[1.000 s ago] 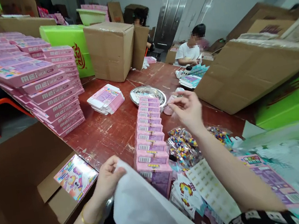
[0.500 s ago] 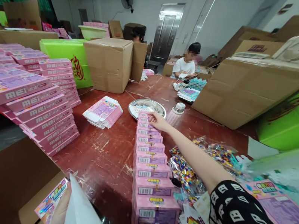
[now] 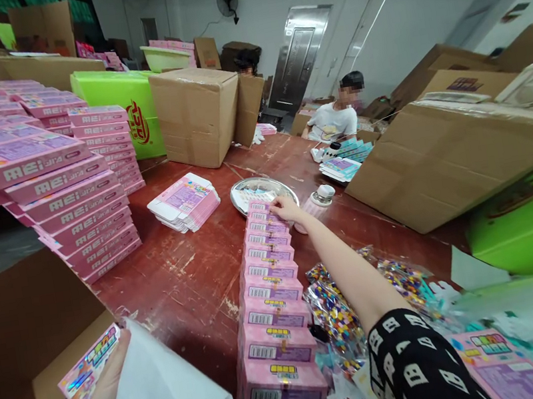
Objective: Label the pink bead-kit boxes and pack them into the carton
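A long row of pink boxes (image 3: 273, 286) with barcodes runs away from me across the red table (image 3: 181, 267). At its far end, my right hand (image 3: 286, 210) touches the upper right edge of the last boxes, its fingers bent together; whether it grips one is unclear. My left hand (image 3: 115, 365) is low on the left, beside a colourful printed card or box (image 3: 90, 362) and a white sheet (image 3: 160, 391). The sheet covers part of that hand, and its fingers are mostly hidden. Just beyond the row lies a round metal tray (image 3: 290, 189) holding papers.
Stacked pink boxes (image 3: 79, 202) stand left; flat cartons (image 3: 183, 202) lie near the tray. Bags of coloured beads (image 3: 334, 310) lie right of the row. Cardboard boxes (image 3: 197, 116) and green bins (image 3: 115, 109) surround the table. A person in white (image 3: 338, 121) sits across.
The white sheet beside my left hand has spread out to the right. My right hand stays at the row's far end, slightly further right in view. The person across has shifted a little.
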Demonstrator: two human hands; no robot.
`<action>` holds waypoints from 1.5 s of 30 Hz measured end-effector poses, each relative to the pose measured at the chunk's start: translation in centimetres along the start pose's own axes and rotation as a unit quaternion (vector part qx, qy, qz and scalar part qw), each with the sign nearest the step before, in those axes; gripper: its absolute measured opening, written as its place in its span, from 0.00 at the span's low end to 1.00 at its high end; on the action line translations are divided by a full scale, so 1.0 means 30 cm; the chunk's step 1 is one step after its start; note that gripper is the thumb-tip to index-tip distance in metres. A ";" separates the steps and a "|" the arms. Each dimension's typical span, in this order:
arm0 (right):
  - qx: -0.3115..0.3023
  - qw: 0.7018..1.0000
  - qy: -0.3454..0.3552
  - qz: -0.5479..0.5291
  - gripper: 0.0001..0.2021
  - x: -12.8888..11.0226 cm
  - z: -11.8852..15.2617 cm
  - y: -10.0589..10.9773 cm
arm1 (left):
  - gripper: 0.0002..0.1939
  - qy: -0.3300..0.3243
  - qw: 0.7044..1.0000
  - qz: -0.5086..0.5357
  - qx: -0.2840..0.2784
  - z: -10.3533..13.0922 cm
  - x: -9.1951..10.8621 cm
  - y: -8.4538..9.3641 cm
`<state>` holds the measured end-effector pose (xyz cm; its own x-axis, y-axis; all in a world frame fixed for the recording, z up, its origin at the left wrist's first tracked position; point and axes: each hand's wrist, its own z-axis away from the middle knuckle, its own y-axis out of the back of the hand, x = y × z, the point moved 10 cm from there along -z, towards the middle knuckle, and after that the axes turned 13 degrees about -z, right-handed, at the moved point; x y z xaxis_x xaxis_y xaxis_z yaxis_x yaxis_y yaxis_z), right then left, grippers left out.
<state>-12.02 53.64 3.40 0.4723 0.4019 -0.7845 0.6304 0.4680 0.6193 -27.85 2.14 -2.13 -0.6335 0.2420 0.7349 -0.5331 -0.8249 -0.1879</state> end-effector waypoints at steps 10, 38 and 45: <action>0.096 0.990 0.034 -0.097 0.26 -0.069 0.094 0.074 | 0.17 -0.042 0.998 0.045 0.022 -0.060 0.020 0.045; 0.109 0.926 0.217 -0.288 0.03 -0.568 1.399 0.071 | 0.03 -0.665 0.674 -0.182 -0.267 0.598 0.249 -0.249; 0.275 0.887 0.227 -0.293 0.07 -0.497 1.480 0.159 | 0.03 -0.774 0.550 -0.218 -0.226 0.732 0.234 -0.242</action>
<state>11.30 14.93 16.63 -0.2531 0.5507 -0.7954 0.9502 0.2959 -0.0975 -16.13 -1.39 18.70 0.6596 -0.6463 0.3837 -0.7516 -0.5655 0.3395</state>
